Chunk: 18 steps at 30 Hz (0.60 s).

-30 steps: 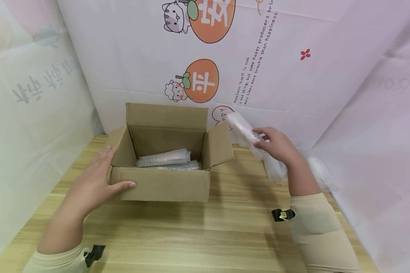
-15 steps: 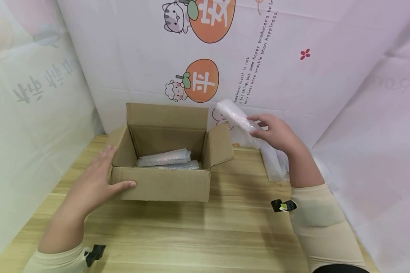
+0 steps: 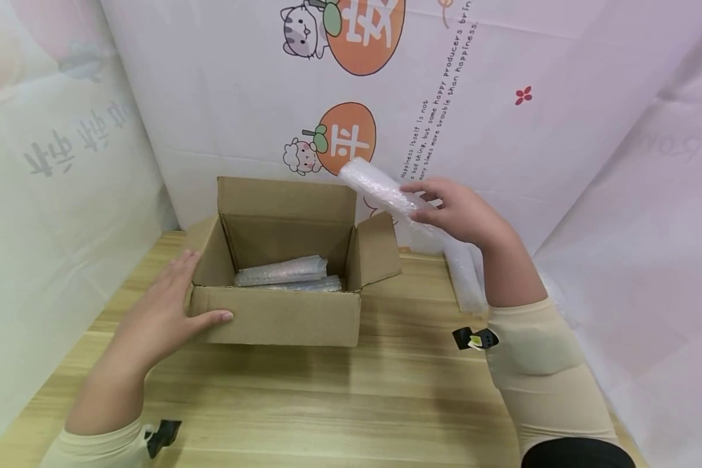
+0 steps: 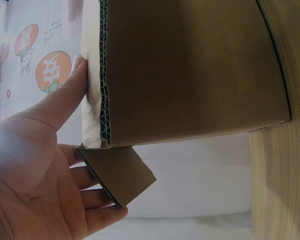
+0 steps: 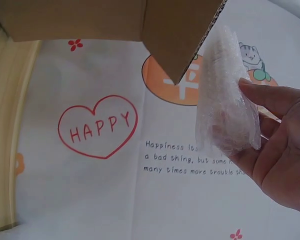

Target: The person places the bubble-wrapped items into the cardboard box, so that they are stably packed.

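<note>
An uncovered cardboard box (image 3: 275, 318) sits on the table with its flaps spread. Inside it lie bubble-wrapped packages (image 3: 281, 270), long and slim, one partly behind another. My left hand (image 3: 155, 312) grips the box's near left corner, thumb along the front flap and fingers against the left flap (image 4: 121, 175). Right of the box, my right hand (image 3: 459, 211) pinches another bubble-wrapped package (image 3: 380, 188) between thumb and fingers. That package is raised and tilted, its far end near the right flap (image 5: 182, 37). What the wrap contains cannot be made out.
More bubble-wrapped packages (image 3: 467, 279) lie on the wooden table (image 3: 304, 403) at the right, partly hidden by my right arm. White printed sheets (image 3: 456, 117) stand behind the box and along both sides.
My right hand has lifted the bubble-wrapped package and carried it left, towards the box. My left hand and the box have stayed in place.
</note>
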Each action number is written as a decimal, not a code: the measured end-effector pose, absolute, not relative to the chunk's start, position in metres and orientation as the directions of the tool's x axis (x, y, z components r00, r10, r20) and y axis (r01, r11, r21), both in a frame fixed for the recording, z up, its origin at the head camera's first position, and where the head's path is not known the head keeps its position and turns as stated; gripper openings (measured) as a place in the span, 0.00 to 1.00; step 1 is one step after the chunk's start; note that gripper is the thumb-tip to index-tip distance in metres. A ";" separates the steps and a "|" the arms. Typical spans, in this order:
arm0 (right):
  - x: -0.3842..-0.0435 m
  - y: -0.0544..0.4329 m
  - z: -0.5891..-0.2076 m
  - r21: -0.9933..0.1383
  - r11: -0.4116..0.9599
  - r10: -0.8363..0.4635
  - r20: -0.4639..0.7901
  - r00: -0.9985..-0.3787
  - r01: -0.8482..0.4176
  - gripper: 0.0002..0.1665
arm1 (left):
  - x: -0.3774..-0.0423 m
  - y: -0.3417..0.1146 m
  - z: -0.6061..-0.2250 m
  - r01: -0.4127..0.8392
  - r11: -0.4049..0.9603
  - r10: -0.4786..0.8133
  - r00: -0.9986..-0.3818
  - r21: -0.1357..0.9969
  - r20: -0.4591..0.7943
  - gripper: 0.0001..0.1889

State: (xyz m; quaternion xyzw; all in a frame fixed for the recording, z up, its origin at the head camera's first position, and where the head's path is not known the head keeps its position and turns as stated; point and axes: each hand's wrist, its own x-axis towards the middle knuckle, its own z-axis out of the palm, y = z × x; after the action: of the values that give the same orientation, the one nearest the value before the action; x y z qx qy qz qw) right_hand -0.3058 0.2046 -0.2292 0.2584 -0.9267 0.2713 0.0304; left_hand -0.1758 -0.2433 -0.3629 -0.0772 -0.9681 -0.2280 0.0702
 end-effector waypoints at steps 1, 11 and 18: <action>-0.306 0.202 -0.228 -0.483 0.717 -0.472 0.195 -0.860 -0.503 0.27 | -0.176 -0.243 -0.363 0.182 0.884 0.118 -0.978 0.430 0.171 0.65; -0.306 0.173 -0.221 -0.449 0.715 -0.521 0.169 -0.837 -0.536 0.28 | -0.178 -0.244 -0.364 0.189 0.882 0.127 -0.977 0.432 0.170 0.65; -0.307 0.153 -0.213 -0.430 0.705 -0.555 0.161 -0.816 -0.564 0.27 | -0.178 -0.245 -0.365 0.194 0.883 0.126 -0.975 0.429 0.181 0.65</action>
State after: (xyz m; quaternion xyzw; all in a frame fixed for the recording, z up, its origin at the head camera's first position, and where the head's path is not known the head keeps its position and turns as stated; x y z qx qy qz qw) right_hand -0.3072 0.1531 -0.2132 0.3031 -0.9232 0.2361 0.0096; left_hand -0.1781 -0.2446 -0.3646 -0.0826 -0.9673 -0.2279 0.0742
